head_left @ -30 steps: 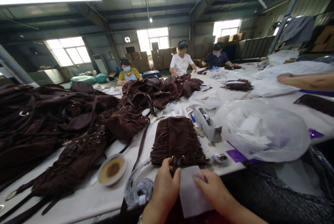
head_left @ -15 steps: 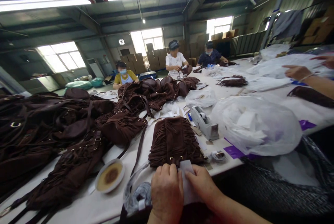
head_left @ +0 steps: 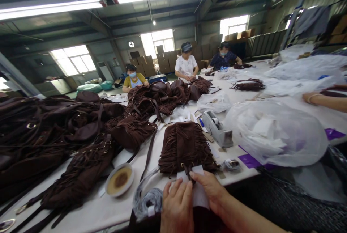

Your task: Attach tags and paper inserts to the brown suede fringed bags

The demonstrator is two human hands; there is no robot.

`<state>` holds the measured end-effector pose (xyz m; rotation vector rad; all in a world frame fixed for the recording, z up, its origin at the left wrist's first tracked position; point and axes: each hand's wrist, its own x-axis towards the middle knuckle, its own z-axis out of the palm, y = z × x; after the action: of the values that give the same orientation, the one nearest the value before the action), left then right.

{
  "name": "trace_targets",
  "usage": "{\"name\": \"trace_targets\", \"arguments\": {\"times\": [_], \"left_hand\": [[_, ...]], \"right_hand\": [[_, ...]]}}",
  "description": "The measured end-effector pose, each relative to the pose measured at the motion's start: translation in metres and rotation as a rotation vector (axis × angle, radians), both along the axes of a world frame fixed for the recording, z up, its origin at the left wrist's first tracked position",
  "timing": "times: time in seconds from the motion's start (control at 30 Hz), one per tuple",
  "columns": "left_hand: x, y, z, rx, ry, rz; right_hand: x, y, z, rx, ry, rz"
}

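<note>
A dark brown fringed suede bag (head_left: 187, 144) lies on the table in front of me, its gold eyelets and dark cord facing my hands. My left hand (head_left: 177, 204) is at the cord's left, fingers close together over a piece of white paper (head_left: 182, 176); its thumb is hidden. On the other side my right hand (head_left: 213, 191) pinches a white paper strip (head_left: 200, 194), with the thumb near the tip of the cord. Whether the two white parts are one sheet, I cannot tell.
Brown bags (head_left: 89, 128) are heaped on the left. Near me are a bowl of yellowish paste (head_left: 119, 179), a grey string roll (head_left: 148, 203), a tape dispenser (head_left: 217, 130) and a stuffed plastic bag (head_left: 276, 131). Several people sit beyond; another person's arm (head_left: 329, 100) reaches in at right.
White paper now shows on both sides of the cord, where it was only on the right. My left fingers have stretched out more. The view has shifted slightly left.
</note>
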<state>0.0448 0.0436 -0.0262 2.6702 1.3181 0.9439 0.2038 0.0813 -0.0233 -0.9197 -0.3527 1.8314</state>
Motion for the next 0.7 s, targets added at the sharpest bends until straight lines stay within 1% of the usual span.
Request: {"name": "trace_targets", "arguments": {"times": [0.03, 0.07, 0.1, 0.13, 0.2, 0.23, 0.27, 0.3, 0.33, 0.37, 0.4, 0.47, 0.53, 0.6, 0.67, 0.7], "left_hand": [[-0.004, -0.002, -0.003, -0.025, -0.073, -0.004], [-0.007, -0.004, -0.006, -0.068, -0.177, 0.022], [-0.009, -0.005, -0.007, -0.14, -0.309, 0.081], [-0.011, -0.006, -0.007, -0.258, -0.461, 0.161], [-0.01, -0.004, -0.005, -0.617, -0.781, 0.325], [-0.007, -0.001, -0.002, -0.824, -0.919, 0.372], [-0.004, 0.003, 0.0, -1.013, -1.031, 0.39], [0.0, 0.007, 0.002, -1.155, -1.117, 0.385], [0.005, 0.012, 0.004, -1.235, -1.17, 0.367], [0.01, 0.016, 0.007, -1.25, -1.19, 0.35], [0.014, 0.021, 0.009, -1.218, -1.172, 0.337], [0.022, 0.026, 0.014, -1.067, -1.029, 0.321], [0.025, 0.028, 0.018, -0.858, -0.833, 0.318], [0.027, 0.026, 0.019, -0.661, -0.682, 0.305], [0.026, 0.025, 0.018, -0.554, -0.615, 0.298], [0.026, 0.025, 0.018, -0.551, -0.608, 0.301]], "right_hand": [[0.001, 0.0, 0.0, 0.005, 0.002, 0.007], [0.001, 0.0, -0.001, 0.008, -0.019, 0.003], [0.002, -0.001, -0.001, 0.009, -0.05, -0.004], [0.002, -0.002, -0.001, 0.012, -0.075, -0.008], [0.003, -0.003, 0.0, 0.028, -0.092, -0.001], [0.003, -0.004, 0.001, 0.04, -0.087, 0.01], [0.004, -0.005, 0.002, 0.052, -0.077, 0.02], [0.004, -0.006, 0.002, 0.06, -0.073, 0.032], [0.004, -0.007, 0.002, 0.066, -0.079, 0.04], [0.004, -0.007, 0.001, 0.073, -0.097, 0.042], [0.004, -0.007, 0.0, 0.082, -0.126, 0.039], [0.005, -0.007, -0.003, 0.109, -0.223, 0.02], [0.007, -0.006, -0.006, 0.16, -0.389, 0.007], [0.011, -0.004, -0.008, 0.228, -0.573, 0.022], [0.015, -0.002, -0.008, 0.282, -0.71, 0.041], [0.017, 0.0, -0.008, 0.298, -0.759, 0.048]]}}
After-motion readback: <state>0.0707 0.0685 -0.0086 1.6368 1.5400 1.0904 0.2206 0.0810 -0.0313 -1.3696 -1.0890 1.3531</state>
